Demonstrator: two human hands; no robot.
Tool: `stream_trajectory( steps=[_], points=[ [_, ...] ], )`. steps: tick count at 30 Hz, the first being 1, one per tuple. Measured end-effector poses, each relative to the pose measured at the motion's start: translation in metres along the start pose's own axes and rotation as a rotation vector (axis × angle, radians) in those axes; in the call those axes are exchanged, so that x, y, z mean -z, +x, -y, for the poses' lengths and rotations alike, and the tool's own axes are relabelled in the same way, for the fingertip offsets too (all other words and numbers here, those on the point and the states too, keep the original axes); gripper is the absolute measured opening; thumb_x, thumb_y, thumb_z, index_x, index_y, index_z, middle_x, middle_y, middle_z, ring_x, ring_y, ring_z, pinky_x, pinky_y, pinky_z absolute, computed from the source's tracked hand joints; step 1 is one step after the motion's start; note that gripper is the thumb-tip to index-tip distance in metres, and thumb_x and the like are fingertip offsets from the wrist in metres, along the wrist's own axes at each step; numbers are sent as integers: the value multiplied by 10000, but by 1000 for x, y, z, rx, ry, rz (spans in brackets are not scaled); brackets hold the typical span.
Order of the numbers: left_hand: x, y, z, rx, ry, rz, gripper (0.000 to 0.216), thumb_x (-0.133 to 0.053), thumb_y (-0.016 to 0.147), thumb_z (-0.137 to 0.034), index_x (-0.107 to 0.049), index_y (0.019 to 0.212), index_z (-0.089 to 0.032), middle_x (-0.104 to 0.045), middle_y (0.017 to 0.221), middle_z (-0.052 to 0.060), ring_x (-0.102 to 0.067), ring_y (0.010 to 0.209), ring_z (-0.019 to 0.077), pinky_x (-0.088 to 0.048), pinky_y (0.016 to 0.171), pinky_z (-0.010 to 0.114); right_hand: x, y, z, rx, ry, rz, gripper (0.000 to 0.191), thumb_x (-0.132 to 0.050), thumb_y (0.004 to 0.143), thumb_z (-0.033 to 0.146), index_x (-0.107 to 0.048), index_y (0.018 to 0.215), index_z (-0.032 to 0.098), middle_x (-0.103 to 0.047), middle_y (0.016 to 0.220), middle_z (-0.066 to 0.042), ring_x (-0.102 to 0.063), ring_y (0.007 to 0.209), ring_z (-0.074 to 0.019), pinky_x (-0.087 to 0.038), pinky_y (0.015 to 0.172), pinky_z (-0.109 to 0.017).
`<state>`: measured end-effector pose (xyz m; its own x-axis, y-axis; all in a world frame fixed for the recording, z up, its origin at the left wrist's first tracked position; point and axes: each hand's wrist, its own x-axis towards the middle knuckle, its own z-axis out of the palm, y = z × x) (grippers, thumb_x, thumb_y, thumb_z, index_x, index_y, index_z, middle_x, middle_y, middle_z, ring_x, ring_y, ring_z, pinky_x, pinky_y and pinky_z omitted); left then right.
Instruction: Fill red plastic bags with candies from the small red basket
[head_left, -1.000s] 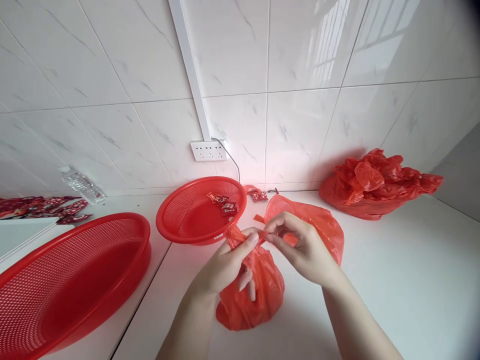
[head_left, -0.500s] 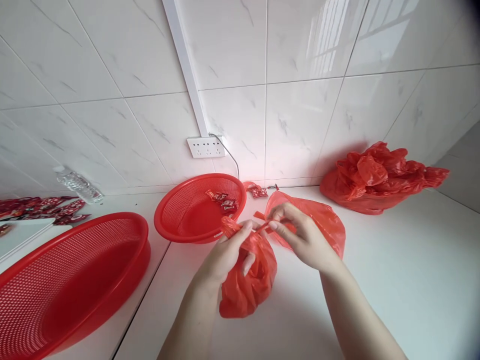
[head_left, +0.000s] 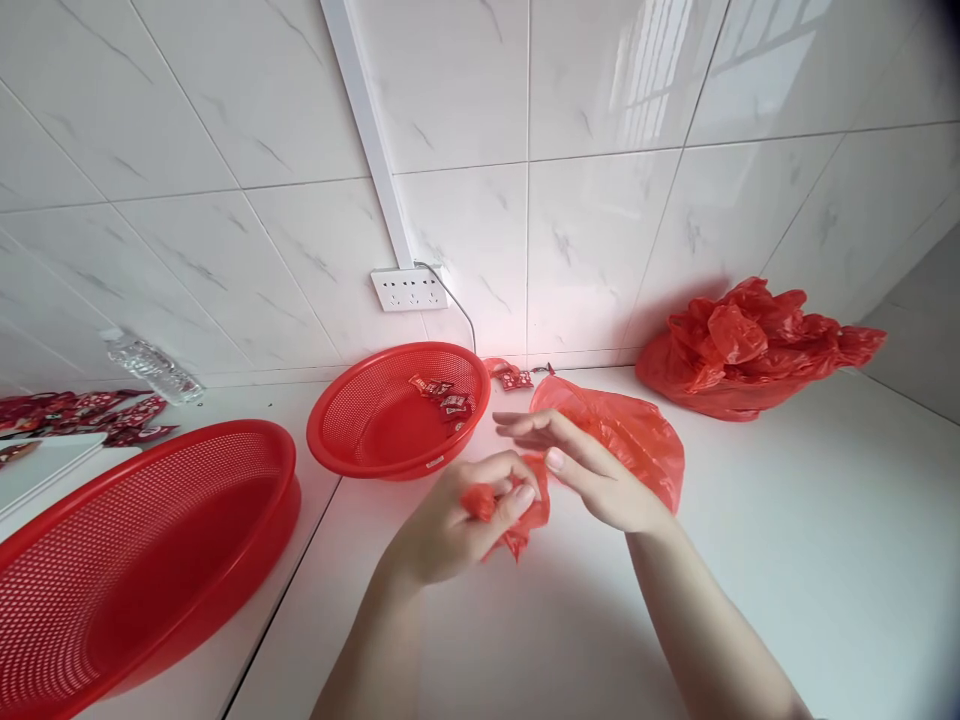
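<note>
My left hand (head_left: 457, 520) is closed around a crumpled red plastic bag (head_left: 531, 512), with a tuft poking out above the thumb and the rest hanging on the far side of the fingers. Just right of it, my right hand (head_left: 585, 465) is raised with its fingers stretched out, holding nothing. Behind the right hand a second red plastic bag (head_left: 645, 435) lies spread on the white table. Beyond my left hand stands a round red plastic basket (head_left: 352, 465) with several small red packets (head_left: 450, 400) inside.
A larger red basket (head_left: 255, 440) fills the left front. A heap of red plastic bags (head_left: 750, 350) rests against the wall at right. Red packets (head_left: 516, 380) lie by the wall. A clear bottle (head_left: 154, 368) and dark red packaging (head_left: 90, 408) are at far left.
My right hand has let go of the bag and its fingers have straightened. The left hand now clenches the bag, which is bunched smaller than before.
</note>
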<state>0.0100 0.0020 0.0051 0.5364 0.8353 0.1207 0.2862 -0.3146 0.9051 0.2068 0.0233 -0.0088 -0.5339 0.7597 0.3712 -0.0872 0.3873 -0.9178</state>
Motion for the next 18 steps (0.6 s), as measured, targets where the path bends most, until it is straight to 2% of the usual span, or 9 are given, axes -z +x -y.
stream_trajectory(
  steps=[2,4,7,9,13,15,18],
  points=[
    [-3,0,0,-120,265,-141,224,-461,955,-289,-561,777,-198,-494,616,-30,-423,550,98,-342,544,238,-7,4,-8,-102,86,0,381,-388,986,474,-493,1299,284,-554,1295,-78,-530,1190,-211,-441,999,-405],
    [-3,3,3,-244,371,-283,191,-423,969,-253,-581,873,-206,-576,765,5,-521,694,128,-414,648,258,-11,9,-14,-182,94,-53,400,-388,981,489,-494,1308,283,-597,1162,-63,-581,1020,-181,-496,887,-363],
    [-1,9,10,-379,257,-362,204,-380,987,-245,-569,1057,-217,-596,1001,50,-572,927,163,-460,821,299,-13,13,-18,-176,106,-81,342,-477,947,475,-600,1157,235,-594,943,-34,-568,797,-145,-505,691,-291],
    [0,11,14,-398,150,-371,231,-358,998,-271,-570,1068,-213,-592,1004,55,-585,917,162,-474,827,307,-11,14,-18,-141,124,-74,293,-530,923,456,-653,1010,205,-590,868,-25,-564,726,-134,-481,630,-272],
    [-2,13,16,-372,37,-361,293,-324,1009,-321,-573,1117,-214,-605,1067,73,-613,900,164,-498,802,317,-8,13,-17,-103,100,-191,233,-587,901,417,-679,860,208,-644,819,-23,-579,737,-141,-450,654,-275],
    [-1,13,18,-381,63,-387,330,-312,1011,-335,-573,1180,-224,-599,1142,83,-622,901,161,-505,798,317,-5,12,-18,-89,132,-227,204,-616,884,405,-679,838,217,-669,890,-34,-592,825,-162,-454,716,-293],
    [5,12,22,-388,190,-440,392,-286,1015,-325,-617,1204,-232,-605,1196,80,-626,939,159,-513,821,313,1,10,-19,-73,253,-203,168,-642,862,387,-671,816,228,-648,1063,-39,-577,991,-193,-447,870,-341]
  ],
)
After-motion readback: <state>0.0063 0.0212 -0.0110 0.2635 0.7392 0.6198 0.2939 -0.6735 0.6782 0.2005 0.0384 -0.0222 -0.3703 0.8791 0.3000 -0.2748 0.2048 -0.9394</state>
